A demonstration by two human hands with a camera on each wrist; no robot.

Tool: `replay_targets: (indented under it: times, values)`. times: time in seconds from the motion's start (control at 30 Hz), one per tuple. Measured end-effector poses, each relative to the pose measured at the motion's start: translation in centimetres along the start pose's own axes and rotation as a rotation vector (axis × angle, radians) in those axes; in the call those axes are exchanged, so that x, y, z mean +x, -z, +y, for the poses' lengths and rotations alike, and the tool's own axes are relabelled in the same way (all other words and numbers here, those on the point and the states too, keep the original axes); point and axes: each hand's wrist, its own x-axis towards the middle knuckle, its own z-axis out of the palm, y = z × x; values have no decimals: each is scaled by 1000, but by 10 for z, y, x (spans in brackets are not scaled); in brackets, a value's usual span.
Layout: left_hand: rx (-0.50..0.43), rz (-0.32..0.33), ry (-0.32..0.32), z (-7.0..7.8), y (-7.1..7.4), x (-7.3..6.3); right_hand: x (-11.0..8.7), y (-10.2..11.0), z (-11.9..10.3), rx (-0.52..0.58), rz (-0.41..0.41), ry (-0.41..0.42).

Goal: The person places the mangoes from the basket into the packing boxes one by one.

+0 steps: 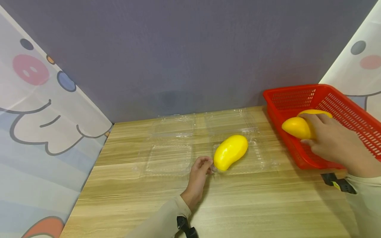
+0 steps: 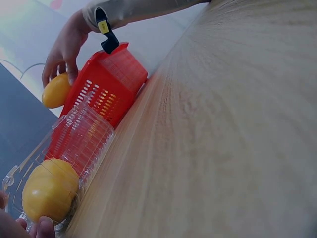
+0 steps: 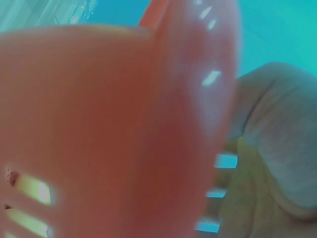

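Mangoes: three; clear containers: two; basket: one. The right grip (image 1: 333, 140) is curled round the held mango (image 1: 297, 128) above the red basket (image 1: 278, 115), tip pointing left. The basket mango (image 1: 321, 113) lies just behind it. The left grip, (image 1: 198, 175) nearly closed, pinches the right container's (image 1: 258, 153) edge. Right of it lies the boxed mango (image 1: 232, 152), long axis slanting near-left to far-right. Left of it stands the left container (image 1: 169, 158).

Wood-grain tabletop (image 1: 116, 191), grey backdrop (image 1: 178, 59) behind; cartoon-printed left panel (image 1: 32, 112), cartoon-printed right panel (image 1: 352, 74)
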Motion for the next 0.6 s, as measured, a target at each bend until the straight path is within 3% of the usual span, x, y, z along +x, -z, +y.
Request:
replay_targets:
  times: [0.4, 0.6]
  values:
    - [6, 4, -2, 1, -1, 0, -1, -3, -9, -7, 97, 69]
    - [9, 9, -6, 2, -1, 0, -1, -3, -13, -21, 102, 69]
